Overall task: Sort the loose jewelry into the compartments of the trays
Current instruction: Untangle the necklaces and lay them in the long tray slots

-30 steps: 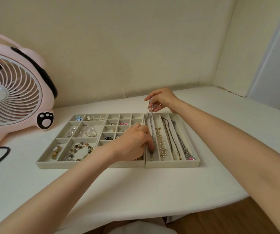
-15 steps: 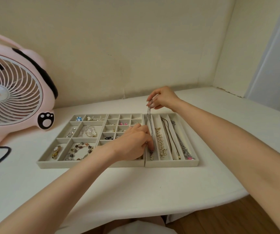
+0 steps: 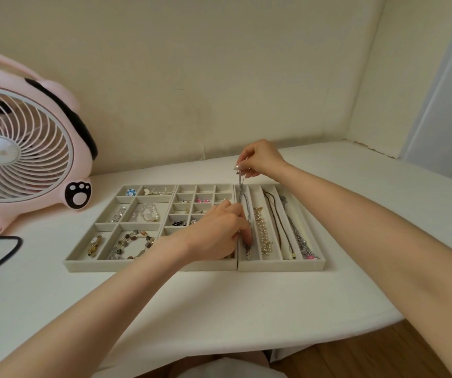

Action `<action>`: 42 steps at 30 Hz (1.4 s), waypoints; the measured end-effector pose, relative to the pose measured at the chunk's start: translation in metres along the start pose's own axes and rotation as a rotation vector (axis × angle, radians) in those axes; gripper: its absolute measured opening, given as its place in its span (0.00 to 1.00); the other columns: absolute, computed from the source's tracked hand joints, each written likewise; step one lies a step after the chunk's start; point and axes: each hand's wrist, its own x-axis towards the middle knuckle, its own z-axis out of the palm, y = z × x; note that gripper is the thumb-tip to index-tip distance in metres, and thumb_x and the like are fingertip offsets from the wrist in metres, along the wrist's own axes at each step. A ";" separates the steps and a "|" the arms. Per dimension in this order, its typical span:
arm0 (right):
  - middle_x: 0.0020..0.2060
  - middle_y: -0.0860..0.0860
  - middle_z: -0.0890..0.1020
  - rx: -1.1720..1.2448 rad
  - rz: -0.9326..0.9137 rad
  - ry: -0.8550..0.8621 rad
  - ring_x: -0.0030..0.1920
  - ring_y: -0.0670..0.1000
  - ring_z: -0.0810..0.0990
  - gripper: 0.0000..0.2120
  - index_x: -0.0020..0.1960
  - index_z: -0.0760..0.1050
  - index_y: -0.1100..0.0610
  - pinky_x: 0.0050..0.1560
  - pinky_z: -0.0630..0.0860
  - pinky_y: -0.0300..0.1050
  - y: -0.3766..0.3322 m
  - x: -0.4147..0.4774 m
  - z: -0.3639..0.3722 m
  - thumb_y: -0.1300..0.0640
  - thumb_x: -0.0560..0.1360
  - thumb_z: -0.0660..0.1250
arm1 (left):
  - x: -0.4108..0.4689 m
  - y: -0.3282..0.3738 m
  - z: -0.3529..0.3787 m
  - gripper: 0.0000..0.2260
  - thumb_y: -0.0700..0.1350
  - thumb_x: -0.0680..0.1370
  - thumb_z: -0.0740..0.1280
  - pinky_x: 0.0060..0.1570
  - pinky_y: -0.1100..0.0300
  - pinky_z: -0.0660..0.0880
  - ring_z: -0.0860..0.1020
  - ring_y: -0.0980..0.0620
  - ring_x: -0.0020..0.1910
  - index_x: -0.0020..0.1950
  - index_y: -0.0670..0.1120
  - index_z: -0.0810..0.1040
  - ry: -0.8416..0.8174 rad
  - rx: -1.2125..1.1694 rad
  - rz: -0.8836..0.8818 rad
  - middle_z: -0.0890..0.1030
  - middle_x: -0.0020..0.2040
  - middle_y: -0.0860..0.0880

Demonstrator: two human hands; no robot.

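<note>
Silver necklace (image 3: 246,211) runs 12-to-6 in tray (image 3: 279,264); right hand (image 3: 260,159) fingers pinch 12 end, left hand (image 3: 213,233) fingers curled at 6 end, grip unclear.

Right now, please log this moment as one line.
step: silver necklace into right tray, leftmost slot | right hand: pinches top end | left hand: fingers on lower part

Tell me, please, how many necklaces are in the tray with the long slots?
4. From left: a silver chain held by the left hand and right hand, a pearl strand, a brown cord, and a grey chain with pink bits. None seems hidden.
</note>
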 end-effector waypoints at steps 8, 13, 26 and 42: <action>0.31 0.46 0.81 -0.149 0.002 -0.016 0.35 0.49 0.80 0.06 0.35 0.81 0.53 0.44 0.79 0.46 0.003 -0.004 0.000 0.55 0.66 0.77 | 0.001 0.001 -0.001 0.18 0.34 0.78 0.55 0.57 0.57 0.63 0.65 0.50 0.53 0.54 0.50 0.80 0.002 -0.008 0.001 0.72 0.54 0.49; 0.32 0.46 0.83 -0.161 -0.011 -0.049 0.36 0.50 0.82 0.06 0.34 0.81 0.53 0.45 0.78 0.48 0.009 -0.007 0.002 0.56 0.65 0.77 | 0.001 0.001 -0.001 0.18 0.35 0.78 0.55 0.56 0.57 0.63 0.65 0.51 0.52 0.54 0.51 0.80 -0.006 -0.004 0.001 0.71 0.54 0.49; 0.31 0.49 0.82 -0.070 -0.039 -0.117 0.29 0.40 0.77 0.04 0.38 0.82 0.57 0.32 0.71 0.35 0.005 -0.015 0.001 0.60 0.67 0.76 | 0.002 0.001 -0.001 0.17 0.36 0.78 0.56 0.57 0.57 0.64 0.66 0.51 0.53 0.55 0.51 0.80 -0.012 0.001 -0.003 0.72 0.54 0.49; 0.35 0.48 0.83 -0.147 -0.013 -0.048 0.39 0.44 0.78 0.03 0.41 0.83 0.51 0.40 0.72 0.42 0.012 -0.019 -0.003 0.53 0.70 0.72 | 0.002 0.000 0.000 0.17 0.35 0.78 0.55 0.57 0.56 0.64 0.64 0.52 0.51 0.54 0.51 0.80 -0.008 0.003 -0.005 0.71 0.53 0.49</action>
